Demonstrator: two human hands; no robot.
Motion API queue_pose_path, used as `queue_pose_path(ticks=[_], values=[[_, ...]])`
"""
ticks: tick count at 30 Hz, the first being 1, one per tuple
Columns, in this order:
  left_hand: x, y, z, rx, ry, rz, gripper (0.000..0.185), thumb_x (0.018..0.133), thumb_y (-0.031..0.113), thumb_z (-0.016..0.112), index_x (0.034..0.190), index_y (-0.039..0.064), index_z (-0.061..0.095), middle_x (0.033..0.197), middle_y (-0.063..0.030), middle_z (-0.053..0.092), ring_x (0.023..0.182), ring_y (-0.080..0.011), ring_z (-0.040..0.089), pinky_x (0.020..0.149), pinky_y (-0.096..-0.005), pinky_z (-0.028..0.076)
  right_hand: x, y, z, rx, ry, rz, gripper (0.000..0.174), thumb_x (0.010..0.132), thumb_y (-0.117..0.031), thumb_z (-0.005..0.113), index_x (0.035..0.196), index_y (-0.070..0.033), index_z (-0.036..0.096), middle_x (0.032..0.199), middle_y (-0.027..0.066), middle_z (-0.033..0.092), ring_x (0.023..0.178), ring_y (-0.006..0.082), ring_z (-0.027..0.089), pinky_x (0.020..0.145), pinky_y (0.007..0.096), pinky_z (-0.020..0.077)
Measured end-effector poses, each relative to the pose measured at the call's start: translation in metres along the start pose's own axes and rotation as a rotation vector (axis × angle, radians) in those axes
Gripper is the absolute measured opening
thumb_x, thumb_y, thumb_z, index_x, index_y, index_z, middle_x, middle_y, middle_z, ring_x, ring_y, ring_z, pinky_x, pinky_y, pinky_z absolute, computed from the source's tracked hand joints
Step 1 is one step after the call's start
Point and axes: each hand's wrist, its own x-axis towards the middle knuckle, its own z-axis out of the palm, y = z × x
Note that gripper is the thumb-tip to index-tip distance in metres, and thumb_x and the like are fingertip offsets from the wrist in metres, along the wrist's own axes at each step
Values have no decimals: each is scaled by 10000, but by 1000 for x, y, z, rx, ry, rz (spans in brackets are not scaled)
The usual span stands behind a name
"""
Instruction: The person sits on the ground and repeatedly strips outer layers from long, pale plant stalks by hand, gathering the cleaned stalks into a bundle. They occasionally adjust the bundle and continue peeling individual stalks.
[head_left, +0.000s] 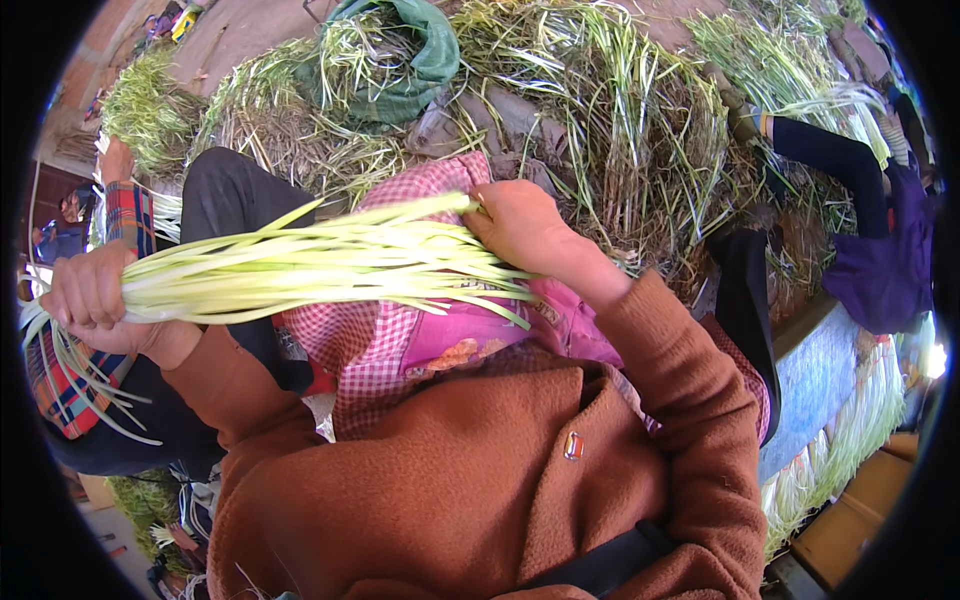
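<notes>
A thick bunch of long, pale green chive-like stalks (322, 262) lies nearly level across the view, above my lap. My left hand (97, 300) is wrapped around its white end at the far left, and thin loose ends dangle below that fist. At the other end, my right hand (517, 225) pinches the tips of a few upper stalks between thumb and fingers; the exact grip is partly hidden. Lower tips spread free beneath the right wrist. Under the bunch, a pink checked apron (375, 330) with a magenta printed panel covers my lap.
Heaps of uncleaned stalks with brown, dry leaves (622, 150) cover the ground ahead. A green mesh sack (427, 60) stands among them. One co-worker's plaid sleeve (129, 214) is close at left; another person's dark sleeve (832, 165) is at right. Bundled stalks (862, 420) lie at lower right.
</notes>
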Motion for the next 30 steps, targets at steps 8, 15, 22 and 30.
queue_pose_path(ticks=[8,15,22,30], values=[[-8,23,-11,68,-21,1,425,862,130,452,464,209,327,407,60,381,343,-39,323,418,-156,351,-45,97,24,186,143,524,442,938,-405,492,911,-1,668,777,197,660,756,344,652,736,422,507],[-5,17,-14,97,-104,-4,433,873,136,446,469,223,316,406,65,367,359,-36,338,434,-156,366,-107,48,-31,810,309,322,204,915,-260,629,865,-70,682,718,3,624,663,43,544,599,202,466],[-4,8,-5,129,-79,-1,433,871,145,442,464,198,304,437,48,366,374,-36,354,436,-149,368,-106,-8,-13,592,287,-23,278,839,-141,706,1077,-9,648,1010,84,672,851,105,611,737,261,509],[-2,10,0,140,-90,4,397,870,156,449,489,189,340,439,52,374,369,-37,361,430,-145,366,-96,-12,-4,364,367,-111,152,823,-107,681,929,1,682,863,149,675,720,267,659,688,322,525]])
